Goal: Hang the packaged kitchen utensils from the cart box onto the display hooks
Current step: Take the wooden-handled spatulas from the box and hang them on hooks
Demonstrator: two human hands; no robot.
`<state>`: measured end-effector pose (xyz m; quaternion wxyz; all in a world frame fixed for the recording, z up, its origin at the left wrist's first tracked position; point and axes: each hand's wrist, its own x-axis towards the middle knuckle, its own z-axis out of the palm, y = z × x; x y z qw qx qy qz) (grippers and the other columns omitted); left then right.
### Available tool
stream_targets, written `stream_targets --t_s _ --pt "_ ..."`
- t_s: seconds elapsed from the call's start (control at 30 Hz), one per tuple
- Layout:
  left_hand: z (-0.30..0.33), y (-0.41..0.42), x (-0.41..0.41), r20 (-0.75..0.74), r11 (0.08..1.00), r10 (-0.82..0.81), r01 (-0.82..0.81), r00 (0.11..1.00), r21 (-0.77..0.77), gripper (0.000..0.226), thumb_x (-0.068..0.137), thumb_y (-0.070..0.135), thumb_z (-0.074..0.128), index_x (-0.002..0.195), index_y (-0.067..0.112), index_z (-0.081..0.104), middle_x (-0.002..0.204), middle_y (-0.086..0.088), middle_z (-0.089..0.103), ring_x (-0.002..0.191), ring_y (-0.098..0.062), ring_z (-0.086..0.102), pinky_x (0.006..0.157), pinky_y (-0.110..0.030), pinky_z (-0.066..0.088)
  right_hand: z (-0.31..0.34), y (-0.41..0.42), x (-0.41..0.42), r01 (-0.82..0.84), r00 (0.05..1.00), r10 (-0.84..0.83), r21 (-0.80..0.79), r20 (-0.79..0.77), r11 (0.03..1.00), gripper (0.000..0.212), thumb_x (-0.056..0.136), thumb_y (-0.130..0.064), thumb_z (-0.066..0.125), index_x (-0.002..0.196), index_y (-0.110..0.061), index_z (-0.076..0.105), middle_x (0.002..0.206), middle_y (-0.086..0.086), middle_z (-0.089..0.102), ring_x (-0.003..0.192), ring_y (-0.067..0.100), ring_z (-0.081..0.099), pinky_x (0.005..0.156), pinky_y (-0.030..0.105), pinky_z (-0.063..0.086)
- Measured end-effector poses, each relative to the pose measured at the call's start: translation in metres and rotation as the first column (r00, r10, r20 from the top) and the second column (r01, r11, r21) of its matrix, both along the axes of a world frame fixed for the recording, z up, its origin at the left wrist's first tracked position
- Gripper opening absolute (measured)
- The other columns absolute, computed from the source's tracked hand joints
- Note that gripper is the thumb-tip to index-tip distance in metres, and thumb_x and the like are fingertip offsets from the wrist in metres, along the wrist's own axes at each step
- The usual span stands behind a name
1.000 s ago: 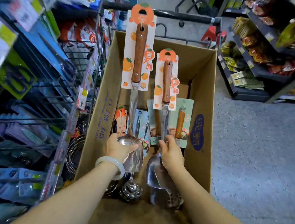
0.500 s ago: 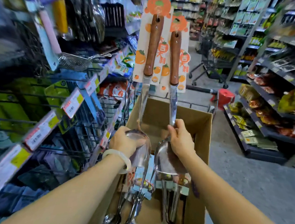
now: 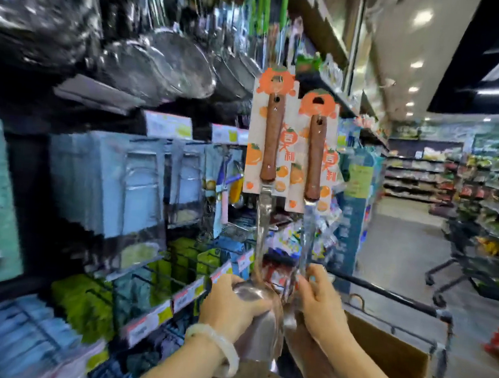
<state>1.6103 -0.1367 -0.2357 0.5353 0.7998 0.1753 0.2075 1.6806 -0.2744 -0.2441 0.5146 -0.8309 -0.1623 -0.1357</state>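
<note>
I hold two packaged steel utensils upright, handles up, each with a brown wooden handle on an orange-printed card. My left hand (image 3: 233,305) grips the metal head of the left utensil (image 3: 272,142). My right hand (image 3: 319,303) grips the shaft of the right utensil (image 3: 315,158) just above its head. Both cards stand side by side in front of the display rack (image 3: 166,157). The cardboard cart box (image 3: 390,355) lies low at the right, mostly hidden by my arms. The display hooks are blurred and I cannot pick out a free one.
The rack on the left carries hanging strainers (image 3: 169,58), carded goods and price tags (image 3: 187,295). The cart's black rail (image 3: 389,297) runs behind my right hand. Another cart (image 3: 474,262) stands in the aisle at right, with shelves beyond.
Both hands have lifted the two utensils up out of the box to rack height. My view has swung up and left from the box toward the display.
</note>
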Motion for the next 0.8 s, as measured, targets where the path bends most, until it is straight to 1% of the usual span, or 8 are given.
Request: stream_targets --t_s 0.17,0.27,0.33,0.37,0.5,0.63,0.73,0.8 --pt "0.05 0.043 -0.068 0.085 0.975 0.204 -0.21 0.975 0.078 0.042 0.059 0.039 0.083 0.082 0.026 0.051 0.092 0.003 0.066 0.09 -0.02 0.062 0.07 -0.027 0.042 0.048 0.056 -0.045 -0.21 0.975 0.207 0.019 0.085 0.978 0.022 0.094 -0.028 0.051 0.075 -0.034 0.042 0.069 -0.004 0.055 0.069 0.018 0.053 0.075 0.042 0.045" --pt "0.082 0.071 -0.109 0.127 0.94 0.285 -0.303 0.95 0.157 0.036 0.063 0.042 0.079 0.08 0.029 0.051 0.082 0.017 0.059 0.086 -0.013 0.058 0.063 -0.022 0.037 0.076 0.092 -0.071 -0.34 0.935 0.332 0.05 0.127 0.939 0.003 0.095 -0.029 0.048 0.093 -0.026 0.049 0.078 0.003 0.062 0.074 0.023 0.057 0.074 0.037 0.045" --pt "0.107 0.094 -0.14 0.177 0.911 0.339 -0.369 0.924 0.184 0.034 0.063 0.044 0.079 0.081 0.027 0.055 0.083 0.015 0.061 0.083 -0.011 0.059 0.063 -0.021 0.04 0.099 0.119 -0.093 -0.416 0.905 0.403 0.086 0.132 0.905 0.017 0.096 -0.027 0.047 0.104 -0.013 0.049 0.088 0.015 0.064 0.077 0.026 0.058 0.071 0.032 0.042" --pt "0.119 0.106 -0.155 0.198 0.898 0.361 -0.397 0.911 0.19 0.035 0.061 0.044 0.079 0.081 0.026 0.058 0.085 0.012 0.064 0.083 -0.012 0.061 0.064 -0.022 0.044 0.111 0.135 -0.105 -0.449 0.889 0.434 0.088 0.146 0.889 0.016 0.096 -0.027 0.046 0.103 -0.013 0.047 0.089 0.017 0.065 0.077 0.025 0.056 0.069 0.029 0.04" --pt "0.173 0.147 -0.217 0.277 0.829 0.461 -0.521 0.843 0.204 0.044 0.055 0.043 0.084 0.089 0.026 0.062 0.092 0.007 0.069 0.092 -0.018 0.064 0.078 -0.029 0.05 0.161 0.191 -0.159 -0.538 0.823 0.501 0.087 0.267 0.838 0.004 0.095 -0.03 0.047 0.092 -0.027 0.045 0.077 -0.005 0.058 0.074 0.02 0.055 0.074 0.036 0.041" --pt "0.229 0.175 -0.288 0.368 0.731 0.509 -0.617 0.778 0.291 0.033 0.06 0.043 0.082 0.07 0.03 0.054 0.092 0.008 0.069 0.092 -0.016 0.065 0.079 -0.028 0.05 0.214 0.241 -0.219 -0.662 0.724 0.578 0.145 0.377 0.735 0.017 0.094 -0.02 0.051 0.079 -0.02 0.046 0.061 -0.005 0.052 0.06 0.015 0.049 0.062 0.029 0.039" --pt "0.263 0.193 -0.34 0.411 0.657 0.534 -0.668 0.739 0.349 0.026 0.065 0.046 0.077 0.07 0.029 0.057 0.077 0.013 0.064 0.081 -0.012 0.063 0.07 -0.026 0.049 0.251 0.273 -0.262 -0.747 0.635 0.638 0.137 0.435 0.65 0.014 0.094 -0.021 0.051 0.084 -0.011 0.048 0.054 -0.004 0.043 0.049 0.009 0.039 0.048 0.017 0.032" --pt "0.279 0.206 -0.373 0.437 0.625 0.538 -0.689 0.721 0.367 0.023 0.069 0.045 0.074 0.072 0.026 0.061 0.067 0.013 0.059 0.069 -0.006 0.058 0.059 -0.017 0.042 0.269 0.293 -0.289 -0.785 0.588 0.67 0.121 0.453 0.607 0.019 0.094 -0.022 0.052 0.086 -0.005 0.047 0.051 -0.003 0.039 0.046 0.007 0.034 0.045 0.017 0.029"
